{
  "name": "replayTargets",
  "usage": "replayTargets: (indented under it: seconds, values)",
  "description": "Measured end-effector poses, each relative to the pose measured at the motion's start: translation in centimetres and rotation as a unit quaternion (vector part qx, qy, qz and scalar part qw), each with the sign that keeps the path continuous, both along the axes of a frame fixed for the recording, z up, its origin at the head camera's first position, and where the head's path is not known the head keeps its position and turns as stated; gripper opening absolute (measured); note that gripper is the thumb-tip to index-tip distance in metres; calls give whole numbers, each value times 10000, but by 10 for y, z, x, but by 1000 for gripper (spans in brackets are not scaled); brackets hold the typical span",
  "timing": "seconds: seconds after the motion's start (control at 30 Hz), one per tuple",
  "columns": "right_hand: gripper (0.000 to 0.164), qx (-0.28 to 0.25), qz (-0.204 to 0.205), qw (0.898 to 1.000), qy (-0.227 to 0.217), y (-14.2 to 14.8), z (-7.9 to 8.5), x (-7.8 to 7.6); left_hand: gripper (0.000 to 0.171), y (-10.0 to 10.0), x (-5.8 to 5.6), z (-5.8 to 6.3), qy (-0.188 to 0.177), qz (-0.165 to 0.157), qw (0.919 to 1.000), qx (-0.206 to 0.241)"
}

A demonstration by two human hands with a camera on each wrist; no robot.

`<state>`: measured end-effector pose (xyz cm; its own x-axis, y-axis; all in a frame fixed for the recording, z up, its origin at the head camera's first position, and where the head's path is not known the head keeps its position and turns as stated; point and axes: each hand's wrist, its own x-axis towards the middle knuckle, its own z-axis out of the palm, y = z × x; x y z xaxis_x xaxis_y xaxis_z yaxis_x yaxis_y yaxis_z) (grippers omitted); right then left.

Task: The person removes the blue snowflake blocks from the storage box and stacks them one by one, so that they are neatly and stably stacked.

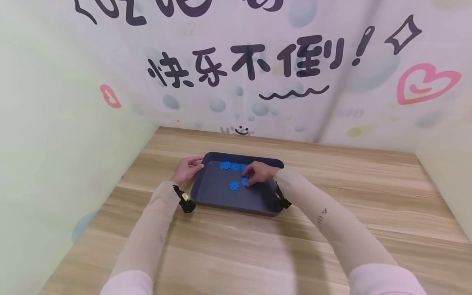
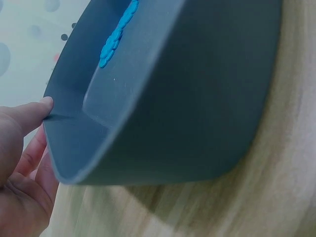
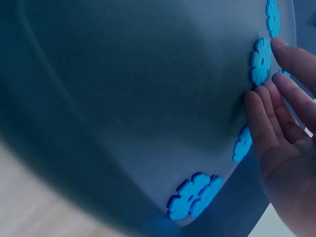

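Note:
A dark grey tray lies on the wooden table with several blue snowflake-shaped discs in it. My left hand holds the tray's left rim; in the left wrist view its thumb is on the rim, other fingers outside. Over the tray's right half, my right hand reaches down with its fingertips beside one blue disc. Its fingers are slightly bent, and whether they touch that disc is unclear. Another disc lies flat to the left. Further discs line the far side, partly hidden by the right hand.
A wooden tabletop surrounds the tray. Behind it stands a printed wall sheet with black lettering, and pale walls flank the table. In the right wrist view two discs overlap in a tray corner.

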<state>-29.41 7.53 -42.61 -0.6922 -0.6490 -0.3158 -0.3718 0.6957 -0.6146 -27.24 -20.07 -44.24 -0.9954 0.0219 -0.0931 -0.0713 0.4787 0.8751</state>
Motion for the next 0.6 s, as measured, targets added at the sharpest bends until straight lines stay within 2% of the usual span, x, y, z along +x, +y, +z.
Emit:
replayTargets:
  seconds: [0.17,0.27,0.6]
  values:
    - [40,163,79,9998,-113,-2,-4,-8,36,2,1,3,28,-6,10000,-25]
    - [40,215,-14,9994,-261,-4,-4,-10,36,3,2,5,32,6,10000,-23]
    - [39,-36,-192,9979,-613,-2,-2,-4,35,4,3,4,87,41,10000,2]
